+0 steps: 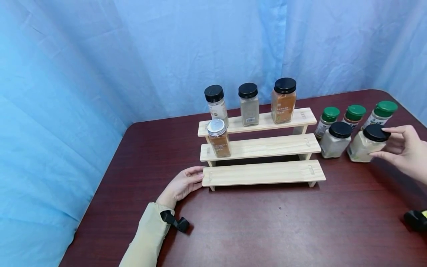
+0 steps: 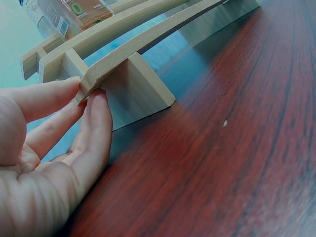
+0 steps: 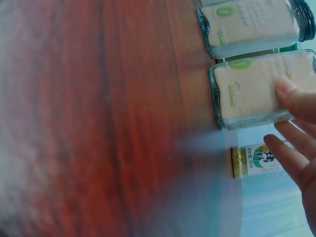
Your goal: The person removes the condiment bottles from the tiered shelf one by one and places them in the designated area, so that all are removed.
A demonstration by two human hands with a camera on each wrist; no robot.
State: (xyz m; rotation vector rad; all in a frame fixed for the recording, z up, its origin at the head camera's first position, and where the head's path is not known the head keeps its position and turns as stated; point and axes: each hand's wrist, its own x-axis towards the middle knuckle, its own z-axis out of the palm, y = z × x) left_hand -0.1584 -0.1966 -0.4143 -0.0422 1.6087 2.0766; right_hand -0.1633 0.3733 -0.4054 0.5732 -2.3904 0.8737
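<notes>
Right of the three-tiered pale wooden rack [image 1: 263, 173], our partly curled right hand [image 1: 405, 148] grips a square, black-lidded glass jar of pale powder [image 1: 359, 149]; our left hand [image 1: 185, 181] pinches the lowest tier's end. We judge the jar stiff, slick, breakable, best held by opposite sides.

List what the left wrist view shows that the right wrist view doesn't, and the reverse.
Only the left wrist view: the left hand pinching the end of the lowest shelf, and an orange-filled jar.
Only the right wrist view: the right hand holding a pale-filled jar, a second jar, and a labelled bottle.
Both share: the dark red tabletop.
</notes>
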